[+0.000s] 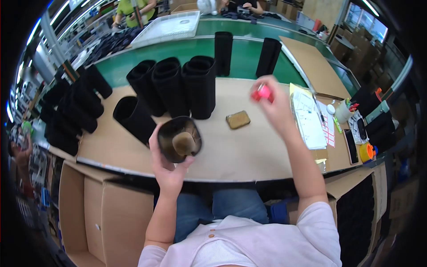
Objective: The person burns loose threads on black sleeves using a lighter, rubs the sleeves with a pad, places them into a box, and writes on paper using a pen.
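Observation:
My left hand (169, 175) is wrapped round a black square-rimmed hollow container (179, 139), its mouth turned up towards me and its inside brownish with a lighter round patch. Raised over the table, my right hand (270, 100) is closed on a small red and pink object (263, 92); motion blur hides its kind. Between the hands lies a brown rectangular sponge-like block (238, 119). Close behind the held container, a black hollow sleeve (133, 118) leans, and several more black sleeves (198, 89) stand further back.
Papers (307, 120), a phone (351, 146), a pen cup (343, 111) and an orange tape roll (367, 152) lie at the right. More black sleeves crowd the left. Beyond the table (222, 155) runs a green conveyor (249, 44) with a white tray (171, 29). Cardboard boxes (104, 218) flank me; people work opposite.

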{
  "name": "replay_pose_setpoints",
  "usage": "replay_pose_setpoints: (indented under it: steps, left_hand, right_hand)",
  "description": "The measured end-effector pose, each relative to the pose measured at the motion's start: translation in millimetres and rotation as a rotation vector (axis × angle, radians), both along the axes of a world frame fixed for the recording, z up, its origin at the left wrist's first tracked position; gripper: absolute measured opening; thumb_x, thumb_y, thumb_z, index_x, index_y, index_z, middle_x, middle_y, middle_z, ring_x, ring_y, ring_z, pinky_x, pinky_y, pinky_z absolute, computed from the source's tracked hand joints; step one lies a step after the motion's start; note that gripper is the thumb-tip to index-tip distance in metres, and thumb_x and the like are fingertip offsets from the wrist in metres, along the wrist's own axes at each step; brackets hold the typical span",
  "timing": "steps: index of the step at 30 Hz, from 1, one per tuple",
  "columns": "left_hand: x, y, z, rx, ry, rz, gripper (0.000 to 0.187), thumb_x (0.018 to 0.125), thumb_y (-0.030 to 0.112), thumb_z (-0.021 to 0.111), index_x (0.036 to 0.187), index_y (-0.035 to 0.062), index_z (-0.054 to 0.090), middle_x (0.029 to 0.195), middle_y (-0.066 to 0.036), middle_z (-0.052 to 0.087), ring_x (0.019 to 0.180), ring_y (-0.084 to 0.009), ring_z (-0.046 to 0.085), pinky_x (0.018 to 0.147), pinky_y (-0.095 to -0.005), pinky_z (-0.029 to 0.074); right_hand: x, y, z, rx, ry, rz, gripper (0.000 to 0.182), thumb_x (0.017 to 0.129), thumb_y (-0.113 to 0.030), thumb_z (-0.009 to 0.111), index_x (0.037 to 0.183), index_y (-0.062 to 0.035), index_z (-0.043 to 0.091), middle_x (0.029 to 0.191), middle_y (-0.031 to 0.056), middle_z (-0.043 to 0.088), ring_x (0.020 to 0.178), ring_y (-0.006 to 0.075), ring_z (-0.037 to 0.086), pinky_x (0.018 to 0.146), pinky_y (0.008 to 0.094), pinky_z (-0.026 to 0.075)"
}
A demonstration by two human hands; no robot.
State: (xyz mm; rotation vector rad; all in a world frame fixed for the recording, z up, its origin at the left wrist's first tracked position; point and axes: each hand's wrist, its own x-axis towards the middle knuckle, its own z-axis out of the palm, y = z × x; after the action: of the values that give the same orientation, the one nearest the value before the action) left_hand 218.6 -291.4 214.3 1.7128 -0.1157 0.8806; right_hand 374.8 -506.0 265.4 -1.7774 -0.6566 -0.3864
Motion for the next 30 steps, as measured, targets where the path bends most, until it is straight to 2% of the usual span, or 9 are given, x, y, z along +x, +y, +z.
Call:
replay_pose_setpoints:
  steps: [3,6,10,13,15,20,23,25,30]
  left_hand:
    - [29.4,12.2,-29.1,-0.422,0.138,-0.156,0.073,0.073,-0.006,0.064,0.140,0.0044,0.036,0.131,-0.016,0.046,0.116,-0.0309,0.047,0.104,-0.0390,0.036]
    - [43.6,20.1,-45.2,-0.308,0.274,-0.131,0.072,0.076,-0.003,0.063,0.140,0.0041,0.034,0.132,-0.016,0.046,0.117,-0.0314,0.047,0.104,-0.0392,0.036]
    - [42.9,19.0,-51.3,-0.098,0.328,0.021,0.070,0.079,0.001,0.064,0.141,0.0043,0.032,0.133,-0.017,0.045,0.118,-0.0322,0.047,0.104,-0.0399,0.036]
    - [34.3,12.3,-47.1,0.214,0.035,0.323,0.067,0.080,0.005,0.064,0.140,0.0056,0.034,0.132,-0.017,0.046,0.119,-0.0329,0.047,0.105,-0.0412,0.036]
    - [10.7,8.6,-43.2,0.381,-0.030,0.188,0.066,0.082,0.009,0.064,0.141,0.0059,0.033,0.136,-0.018,0.042,0.123,-0.0355,0.043,0.107,-0.0431,0.033]
    - [-0.3,-63.2,11.4,0.480,-0.057,0.099,0.084,0.074,0.016,0.075,0.143,0.0017,0.029,0.137,-0.021,0.039,0.121,-0.0395,0.044,0.101,-0.0421,0.040]
    - [-16.1,-64.2,11.8,0.211,-0.006,0.032,0.097,0.064,0.013,0.082,0.145,0.0036,0.029,0.134,-0.021,0.043,0.117,-0.0382,0.049,0.095,-0.0404,0.045]
    - [-35.9,-55.8,16.9,0.393,0.078,0.045,0.101,0.060,0.006,0.083,0.145,0.0044,0.029,0.134,-0.021,0.043,0.114,-0.0363,0.052,0.092,-0.0391,0.046]
    - [-63.3,-42.8,16.2,0.387,0.098,0.056,0.083,0.063,0.000,0.077,0.138,0.0069,0.043,0.133,-0.013,0.049,0.114,-0.0301,0.053,0.097,-0.0385,0.042]
  right_hand:
    - [116.6,-41.3,-5.3,0.041,-0.076,-0.273,0.032,0.082,-0.008,0.056,0.115,-0.0097,0.057,0.098,0.0080,0.066,0.083,0.0224,0.062,0.075,0.0301,0.048]
    - [181.9,-64.3,-0.8,-0.395,-0.045,-0.591,0.047,0.086,-0.016,0.054,0.132,-0.0195,0.050,0.110,0.0097,0.066,0.088,0.0313,0.062,0.076,0.0356,0.048]
    - [212.3,-82.0,-7.3,-0.600,-0.099,-0.631,0.029,0.084,-0.014,0.057,0.113,-0.0168,0.058,0.100,0.0043,0.068,0.081,0.0294,0.063,0.070,0.0360,0.048]
    - [163.6,-79.9,8.2,-0.617,-0.281,-0.585,0.016,0.081,-0.010,0.061,0.096,-0.0129,0.060,0.090,0.0025,0.068,0.072,0.0260,0.062,0.064,0.0324,0.047]
    - [98.5,-65.2,21.5,-0.552,-0.504,-0.503,0.016,0.075,-0.004,0.066,0.088,-0.0114,0.061,0.084,0.0011,0.067,0.067,0.0221,0.059,0.061,0.0292,0.045]
    - [-88.8,-19.1,52.2,-0.384,-0.244,0.126,0.025,0.065,0.006,0.072,0.086,-0.0048,0.064,0.077,0.0036,0.062,0.062,0.0161,0.053,0.059,0.0260,0.043]
    - [-133.1,2.9,29.7,-0.384,-0.381,0.237,0.042,0.068,0.000,0.074,0.108,-0.0063,0.065,0.074,0.0033,0.059,0.058,0.0151,0.051,0.054,0.0242,0.041]
    - [-135.1,-9.5,35.9,-0.550,-0.240,0.360,0.049,0.073,-0.006,0.070,0.120,-0.0042,0.057,0.090,0.0073,0.065,0.068,0.0195,0.059,0.062,0.0271,0.046]
    - [-138.6,5.3,31.3,-0.423,-0.238,0.340,0.043,0.072,-0.030,0.076,0.105,-0.0077,0.061,0.077,0.0056,0.054,0.063,0.0186,0.047,0.059,0.0296,0.039]
